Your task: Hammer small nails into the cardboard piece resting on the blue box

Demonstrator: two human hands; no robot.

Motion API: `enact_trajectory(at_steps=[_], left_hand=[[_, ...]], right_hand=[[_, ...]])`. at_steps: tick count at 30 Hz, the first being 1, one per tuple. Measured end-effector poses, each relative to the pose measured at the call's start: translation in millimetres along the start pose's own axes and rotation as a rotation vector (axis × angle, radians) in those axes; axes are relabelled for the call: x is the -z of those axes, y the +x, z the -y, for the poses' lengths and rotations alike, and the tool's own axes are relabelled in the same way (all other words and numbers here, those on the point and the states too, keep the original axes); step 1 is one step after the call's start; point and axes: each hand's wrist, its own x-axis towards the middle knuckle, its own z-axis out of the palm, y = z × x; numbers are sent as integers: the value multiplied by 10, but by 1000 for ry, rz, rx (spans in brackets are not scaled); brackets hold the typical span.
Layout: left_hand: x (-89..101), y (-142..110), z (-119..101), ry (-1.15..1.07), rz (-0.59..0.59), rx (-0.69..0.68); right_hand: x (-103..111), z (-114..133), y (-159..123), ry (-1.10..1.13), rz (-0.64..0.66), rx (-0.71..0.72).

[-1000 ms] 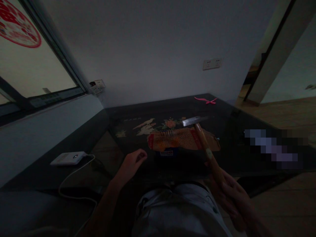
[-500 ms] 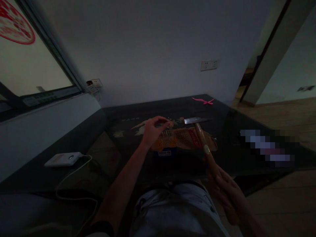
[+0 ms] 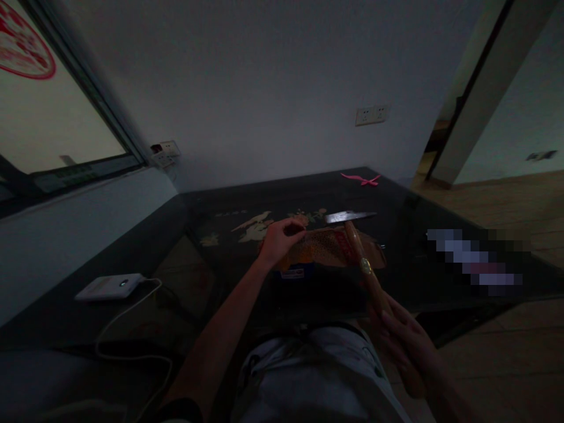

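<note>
Head view is showing the cardboard (image 3: pixel 326 247) lying crosswise over a blue object (image 3: pixel 296 272). The left hand (image 3: pixel 282 238), nearer, is covering its left part, fingers curling; whether pinching, I cannot tell. The right hand (image 3: pixel 400 338) is gripping the hammer (image 3: pixel 370 279), slanting past the cardboard's right part.

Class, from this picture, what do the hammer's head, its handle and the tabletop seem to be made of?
Hammer head: probably steel, polished, given its silvery gleam.
Handle: likely varnished wood, brown with a soft shine.
Tabletop: glossy, perhaps glass, from faint reflections; dimness leaves it open.
</note>
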Motion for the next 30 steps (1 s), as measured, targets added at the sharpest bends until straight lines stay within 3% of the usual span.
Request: enact_trajectory(at_steps=[8, 12, 17, 21, 25, 30], left_hand=[[-23, -15, 56, 59, 18, -29], [-22, -15, 48, 105, 16, -40], [-16, -15, 69, 89, 26, -8], [-24, -7, 105, 34, 44, 30], [-17, 3, 116, 28, 41, 73], [-28, 9, 116, 49, 51, 106]], right_hand=[[-39, 96, 19, -115, 3, -8], [-58, 374, 31, -297, 8, 6], [-114, 901, 37, -746, -37, 118], [-247, 1219, 93, -1009, 70, 199], [-357, 1377, 194, -1214, 171, 274], [-380, 1434, 191, -1260, 149, 159]])
